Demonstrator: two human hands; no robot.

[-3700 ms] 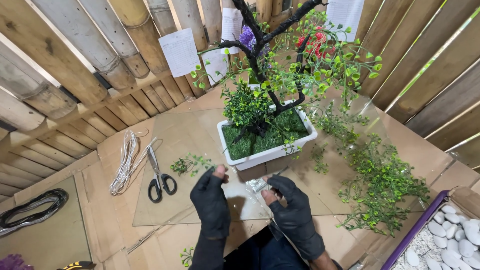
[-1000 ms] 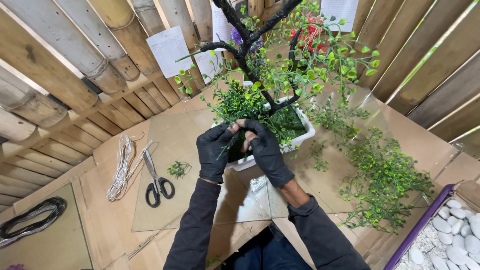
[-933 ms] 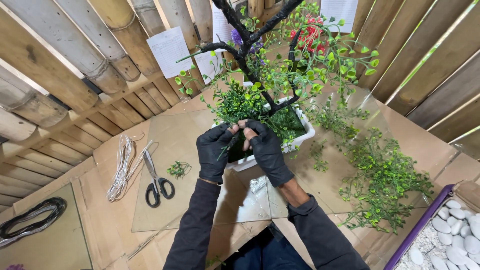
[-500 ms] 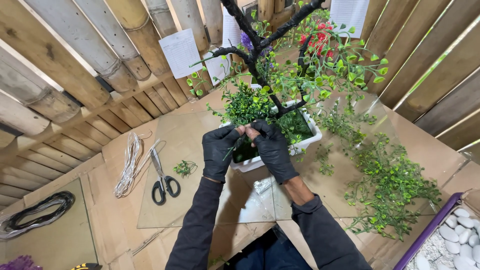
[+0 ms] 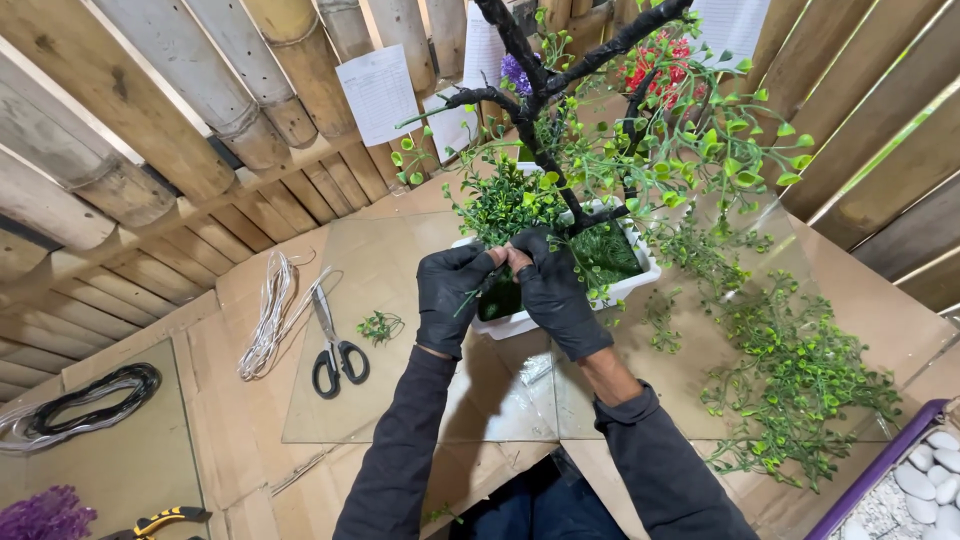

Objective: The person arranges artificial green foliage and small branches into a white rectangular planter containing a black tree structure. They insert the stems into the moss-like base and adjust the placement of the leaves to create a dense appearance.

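while our black-gloved left hand (image 5: 452, 300) and right hand (image 5: 553, 292) pinch a green leafy plastic sprig (image 5: 497, 215) together, we seat it in the white rectangular planter (image 5: 520, 322); next, firm downward pressure.

Both gloved hands, left hand (image 5: 452, 297) and right hand (image 5: 553, 293), meet fingertip to fingertip over green foliage in white planter (image 5: 632, 288) beneath dark artificial tree (image 5: 545, 150); scissors (image 5: 334, 347) and wire bundle (image 5: 268, 314) lie well left

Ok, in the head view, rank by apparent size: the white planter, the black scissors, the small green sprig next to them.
1. white planter, partly hidden by foliage and hands
2. black scissors
3. small green sprig
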